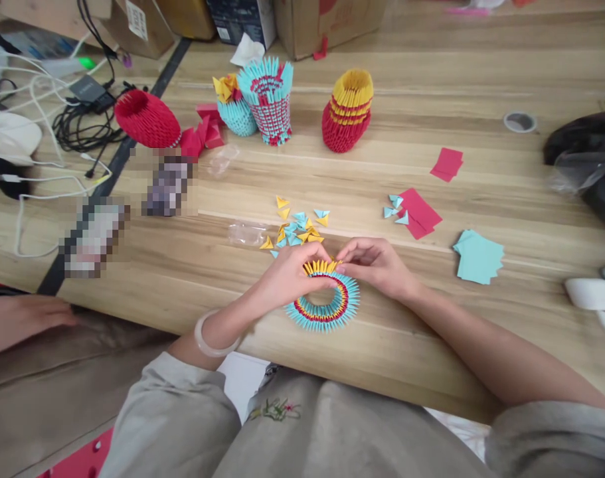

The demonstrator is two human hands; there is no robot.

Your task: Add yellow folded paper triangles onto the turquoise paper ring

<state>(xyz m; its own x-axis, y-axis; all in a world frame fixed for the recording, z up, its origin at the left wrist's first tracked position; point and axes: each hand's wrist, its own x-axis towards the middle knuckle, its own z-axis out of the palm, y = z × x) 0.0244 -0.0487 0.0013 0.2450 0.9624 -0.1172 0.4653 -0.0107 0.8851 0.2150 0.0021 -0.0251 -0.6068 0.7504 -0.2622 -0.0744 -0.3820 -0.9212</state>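
Note:
A ring of folded paper pieces [349, 307], light blue outside with red and yellow rows inside, lies near the table's front edge. My left hand [299, 269] grips its far left side, thumb over the inner opening and fingers behind a row of yellow pieces [319, 267]. At the far right of that row, my right hand [376, 265] is closed, thumb and fingertips pinched at a yellow folded piece that is mostly hidden. Just beyond my hands lies a loose pile of yellow and blue folded triangles [295, 229].
Finished paper vases stand behind: blue and red [267, 106], yellow and red [348, 113], and a red one lying tilted [147, 119]. Red sheets [420, 216] and blue sheets [479, 257] lie to the right. Cables [86, 119] tangle at left. Another person's hand [26, 322] rests at lower left.

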